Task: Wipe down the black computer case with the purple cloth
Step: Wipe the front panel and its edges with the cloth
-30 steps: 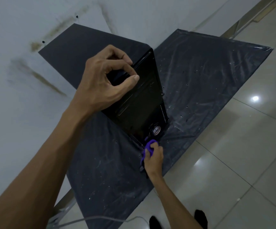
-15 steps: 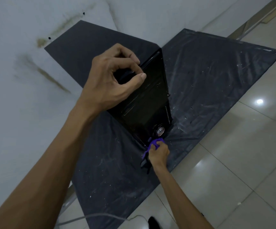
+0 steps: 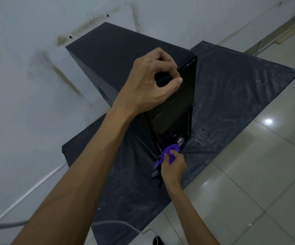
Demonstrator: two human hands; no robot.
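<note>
A tall black computer case (image 3: 115,57) stands upright on a dark plastic sheet (image 3: 231,96) beside the wall. My left hand (image 3: 148,85) grips the case's top front edge, fingers curled over it. Low down, my right hand (image 3: 174,165) holds a bunched purple cloth (image 3: 168,151) pressed against the bottom of the case's front panel, just below a round shiny button (image 3: 180,139). Part of the cloth hangs down under my fingers.
The white wall (image 3: 28,103) with brown stains is right behind and left of the case. Glossy floor tiles (image 3: 258,174) lie to the right. A grey cable (image 3: 118,222) runs across the sheet's near edge by my feet.
The view has shifted, so the case sits further right and lower in frame. My right hand with the cloth stays at the bottom of the front panel, nudged slightly toward the button. The left hand's grip is unchanged.
</note>
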